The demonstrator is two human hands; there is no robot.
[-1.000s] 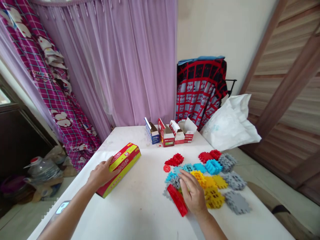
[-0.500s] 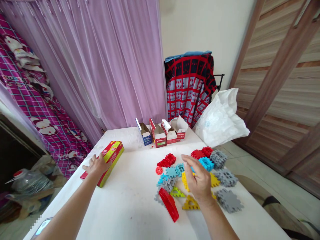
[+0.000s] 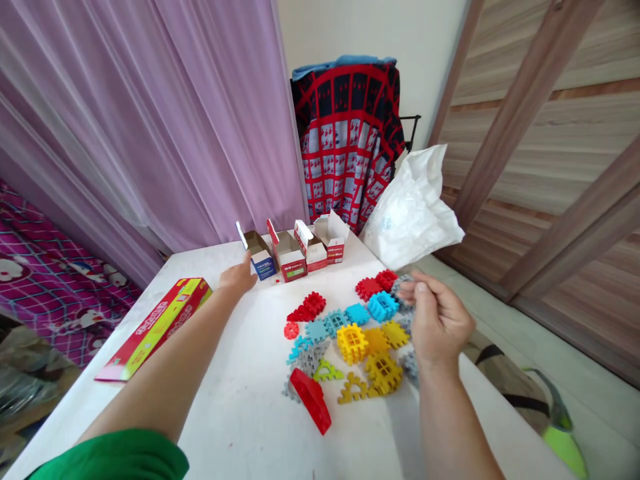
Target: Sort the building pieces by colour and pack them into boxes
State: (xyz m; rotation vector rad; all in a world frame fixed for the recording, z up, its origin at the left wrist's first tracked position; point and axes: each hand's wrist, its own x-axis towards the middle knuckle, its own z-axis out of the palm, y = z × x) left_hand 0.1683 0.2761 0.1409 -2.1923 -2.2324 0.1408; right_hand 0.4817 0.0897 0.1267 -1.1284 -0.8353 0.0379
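Observation:
My left hand [image 3: 239, 275] reaches to the left side of the open blue box [image 3: 264, 265], its fingers stretched out against or just beside the cardboard. At the right of the table, my right hand [image 3: 443, 319] is closed, thumb against curled fingers. Its fingertips overlap a grey interlocking block [image 3: 403, 287]; whether they grip it is hidden. Left of that hand lie yellow blocks [image 3: 384, 372], blue blocks [image 3: 383, 306] and red blocks [image 3: 369, 288]. A red roof-like piece [image 3: 311, 401] and a lime green piece [image 3: 327, 371] lie nearer to me.
Several open red-and-white boxes [image 3: 293, 269] stand in a row beside the blue one. A long red and yellow box [image 3: 150, 330] lies at the left, partly behind my forearm. A white plastic bag [image 3: 413, 210] stands past the table's [image 3: 250, 413] far right edge.
My left hand has left the long red and yellow box and moved forward and right to the blue box. My right hand has moved from above the yellow blocks to the grey ones. The view has shifted right.

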